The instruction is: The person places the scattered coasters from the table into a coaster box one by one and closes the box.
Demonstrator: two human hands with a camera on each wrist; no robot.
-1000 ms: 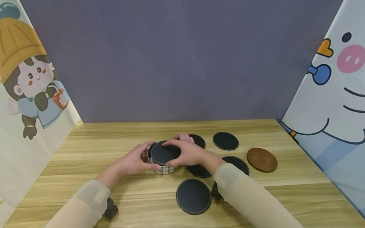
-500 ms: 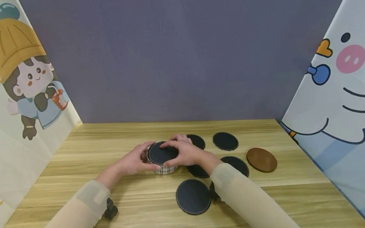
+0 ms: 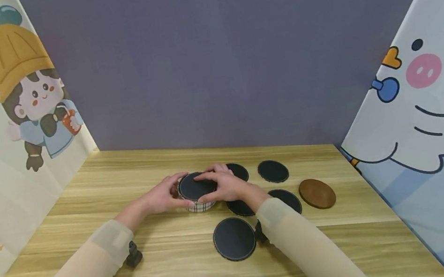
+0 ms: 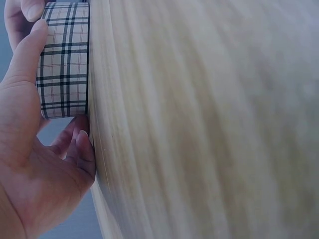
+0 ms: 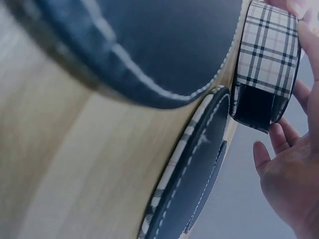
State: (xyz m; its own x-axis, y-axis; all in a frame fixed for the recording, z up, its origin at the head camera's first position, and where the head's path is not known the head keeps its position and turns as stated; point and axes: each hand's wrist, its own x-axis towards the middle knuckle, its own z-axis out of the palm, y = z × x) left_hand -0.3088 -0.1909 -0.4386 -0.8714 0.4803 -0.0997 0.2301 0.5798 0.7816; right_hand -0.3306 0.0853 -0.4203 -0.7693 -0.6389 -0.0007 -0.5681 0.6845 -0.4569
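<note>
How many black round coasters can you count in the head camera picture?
6: one on the plaid holder under both hands, one nearest the camera, two partly hidden beside the right wrist, two farther back. More may lie hidden inside.

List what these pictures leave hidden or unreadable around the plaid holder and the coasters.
- Inside of the plaid holder: head view, covered by the black coaster and both hands.
- Coaster under the right hand: head view, mostly hidden by the wrist.
- Nearest coaster: right wrist view, blurred and cropped.

Bright even light, soft shadows, wide-angle edge bending, wrist views blurred up close
</note>
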